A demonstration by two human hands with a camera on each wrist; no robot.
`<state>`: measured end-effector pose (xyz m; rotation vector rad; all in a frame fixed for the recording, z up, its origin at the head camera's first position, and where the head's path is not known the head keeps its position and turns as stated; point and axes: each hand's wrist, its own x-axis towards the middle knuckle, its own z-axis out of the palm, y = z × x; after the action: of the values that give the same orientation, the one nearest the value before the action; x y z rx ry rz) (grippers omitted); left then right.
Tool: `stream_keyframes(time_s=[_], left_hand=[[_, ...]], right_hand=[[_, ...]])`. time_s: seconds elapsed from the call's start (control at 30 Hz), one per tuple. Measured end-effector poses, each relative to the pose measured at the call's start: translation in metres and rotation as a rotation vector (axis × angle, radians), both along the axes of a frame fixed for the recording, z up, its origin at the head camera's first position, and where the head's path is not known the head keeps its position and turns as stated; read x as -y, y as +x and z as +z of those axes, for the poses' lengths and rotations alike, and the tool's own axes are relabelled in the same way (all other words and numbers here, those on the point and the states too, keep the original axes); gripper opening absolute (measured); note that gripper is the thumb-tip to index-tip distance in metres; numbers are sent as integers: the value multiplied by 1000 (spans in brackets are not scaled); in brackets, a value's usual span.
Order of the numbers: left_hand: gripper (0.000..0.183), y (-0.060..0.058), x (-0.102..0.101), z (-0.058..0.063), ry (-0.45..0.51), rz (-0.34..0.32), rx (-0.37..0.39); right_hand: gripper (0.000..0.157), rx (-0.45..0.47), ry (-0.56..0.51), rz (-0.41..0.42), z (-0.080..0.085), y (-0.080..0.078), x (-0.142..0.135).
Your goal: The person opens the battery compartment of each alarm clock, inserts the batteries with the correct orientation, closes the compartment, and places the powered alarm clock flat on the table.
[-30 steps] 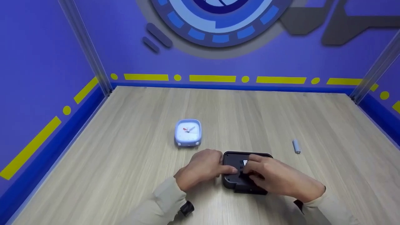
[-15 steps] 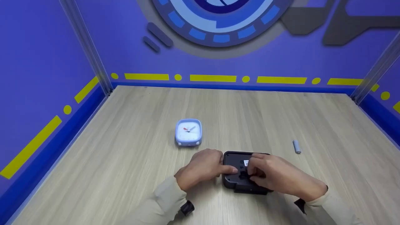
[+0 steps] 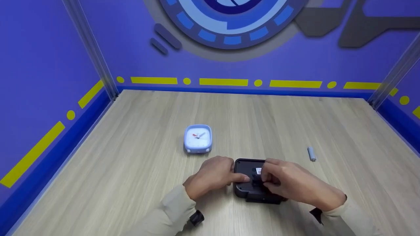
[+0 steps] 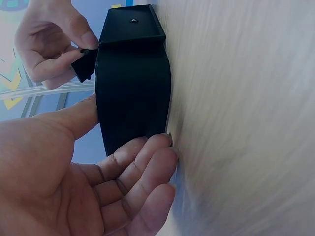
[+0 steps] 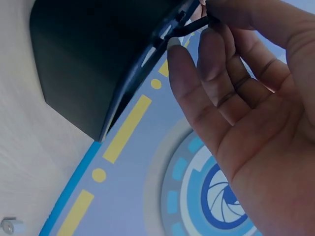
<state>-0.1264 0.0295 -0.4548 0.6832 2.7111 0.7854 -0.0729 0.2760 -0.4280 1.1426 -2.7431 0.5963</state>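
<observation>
A black clock point(image 3: 242, 167) with rounded corners lies back up on the table, a small white label on its back. My left hand point(image 3: 215, 174) grips its left side, thumb on the back and fingers against the side wall near the tabletop. Over the middle of the back, my right hand point(image 3: 293, 182) pinches a small black battery cover point(image 4: 84, 66) between thumb and fingers. This cover stands tilted up from the back in the left wrist view. In the head view my right fingers hide part of the clock's back and its right side.
A light blue alarm clock point(image 3: 198, 137) lies face up beyond my left hand. A grey-blue battery point(image 3: 311, 154) lies on the wooden table point(image 3: 157, 131) to the right. Blue panels point(image 3: 229, 70) with yellow marks stand along the back and sides.
My right hand has shifted slightly right and up across the clock's back, and the dark cover now shows raised at its fingertips. My left hand and the black clock have stayed put.
</observation>
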Motion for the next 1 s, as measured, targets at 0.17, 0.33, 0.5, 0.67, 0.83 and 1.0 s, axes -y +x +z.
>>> stream_keyframes(time_s=[0.17, 0.33, 0.5, 0.67, 0.83, 1.0], left_hand=[[45, 0, 0, -1, -1, -4, 3], [44, 0, 0, -1, 3, -3, 6], [44, 0, 0, -1, 7, 1, 13], [44, 0, 0, -1, 14, -1, 11], [44, -1, 0, -1, 12, -1, 3], [44, 0, 0, -1, 9, 2, -2]], right_hand=[[36, -40, 36, -39, 4, -2, -5], [35, -62, 52, -62, 5, -5, -10], [34, -58, 74, -96, 5, -7, -14], [35, -52, 97, -121, 5, -8, -17], [35, -34, 124, -139, 5, -9, -20], [33, -26, 138, -150, 6, -9, -23]])
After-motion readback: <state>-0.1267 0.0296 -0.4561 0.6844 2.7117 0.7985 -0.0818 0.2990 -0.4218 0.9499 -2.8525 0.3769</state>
